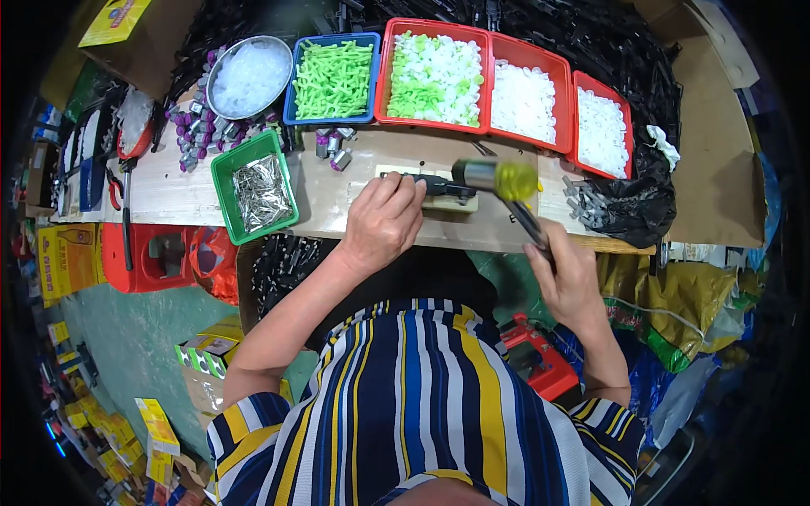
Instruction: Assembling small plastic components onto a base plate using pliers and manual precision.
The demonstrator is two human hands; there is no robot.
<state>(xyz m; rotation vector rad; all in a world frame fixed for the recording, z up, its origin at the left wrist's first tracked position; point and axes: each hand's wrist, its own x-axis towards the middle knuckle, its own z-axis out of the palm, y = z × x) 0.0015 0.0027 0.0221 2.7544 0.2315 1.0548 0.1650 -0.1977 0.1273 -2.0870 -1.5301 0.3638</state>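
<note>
**Mallet Up Over the Black Part on the Block**

Dead centre of the table (354,198): a slim black part (426,183) lying across a pale block (468,202), near the front edge. Pinned from the left by the left hand (384,221), fingers (403,187) pressed together and curled down onto the near end of the part. Hovering just above and right of it, a mallet (496,177) with a metal barrel and a yellow face, blurred. Wrapped round its dark handle lower down, the right hand (572,282), fingers closed tight on the grip.

Risk, judged from here: mallet head sitting very close to those left fingertips, so a blow landing a touch left could catch them. A glancing strike could also skid the part off the block, since only one end looks held. Hard to tell whether the part is seated square.

Further out, left of the block: a green bin (253,187) of small metal pieces, tilted, near the front edge and within elbow range. Behind it, purple-and-silver bits (202,126) scattered loose and a steel bowl (250,76) of clear pieces. Along the back: a blue tray (334,78) of green pegs, then three red trays (523,99) with white and green caps. Far right, a black bag (637,202) with grey parts beside it. Pliers with red handles (116,190) at far left.
</note>
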